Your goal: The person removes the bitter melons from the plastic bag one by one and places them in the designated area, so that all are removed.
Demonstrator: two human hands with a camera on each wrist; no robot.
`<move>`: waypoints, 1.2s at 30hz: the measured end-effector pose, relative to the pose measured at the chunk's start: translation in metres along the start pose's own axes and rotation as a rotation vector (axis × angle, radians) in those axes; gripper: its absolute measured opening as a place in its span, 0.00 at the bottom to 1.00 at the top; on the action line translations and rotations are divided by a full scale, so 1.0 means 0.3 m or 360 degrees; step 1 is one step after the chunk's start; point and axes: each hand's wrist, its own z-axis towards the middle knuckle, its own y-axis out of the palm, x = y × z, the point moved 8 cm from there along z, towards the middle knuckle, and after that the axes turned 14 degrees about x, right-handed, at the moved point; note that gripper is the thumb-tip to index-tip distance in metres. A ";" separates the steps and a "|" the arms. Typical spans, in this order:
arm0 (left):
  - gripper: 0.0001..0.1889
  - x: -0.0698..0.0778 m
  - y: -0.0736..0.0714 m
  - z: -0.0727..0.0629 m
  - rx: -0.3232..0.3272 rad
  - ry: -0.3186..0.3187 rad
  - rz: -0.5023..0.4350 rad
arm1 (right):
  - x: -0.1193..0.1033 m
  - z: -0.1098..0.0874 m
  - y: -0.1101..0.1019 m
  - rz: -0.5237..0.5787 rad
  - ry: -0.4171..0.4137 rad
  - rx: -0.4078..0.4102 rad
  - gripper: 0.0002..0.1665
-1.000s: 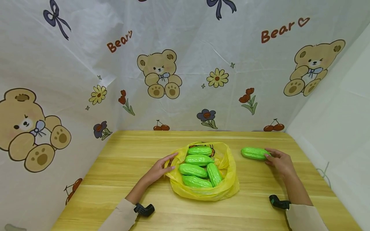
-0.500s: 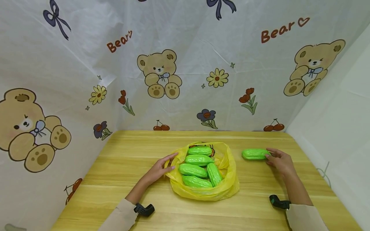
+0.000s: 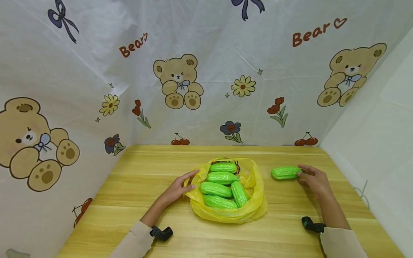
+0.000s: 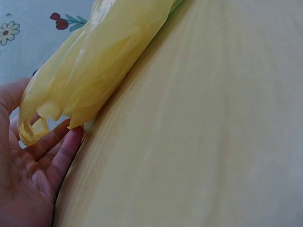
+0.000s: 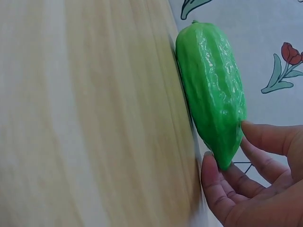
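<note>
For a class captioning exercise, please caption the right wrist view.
A right hand holds a glossy green gourd by its tapered end.

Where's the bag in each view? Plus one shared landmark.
Head: bag just below and right of centre, whole.
Left wrist: bag upper left, cut off by the top edge.
Right wrist: not in it.
Shared landmark: the wooden table, in all three views.

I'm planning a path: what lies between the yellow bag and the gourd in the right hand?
The head view shows only bare wooden tabletop between the yellow bag and held gourd.
</note>
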 end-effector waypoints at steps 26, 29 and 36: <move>0.31 0.003 -0.005 0.007 0.0000 0.0000 0.0018 | -0.113 -0.024 -0.042 -0.0488 -0.0301 0.0217 0.33; 0.31 0.002 -0.005 0.006 0.0001 0.0004 0.0015 | -0.145 -0.037 -0.038 -0.0485 -0.0328 0.0218 0.33; 0.30 0.000 -0.002 -0.002 0.0020 0.0032 0.0009 | -0.212 -0.070 -0.012 -0.0424 -0.0361 0.0216 0.33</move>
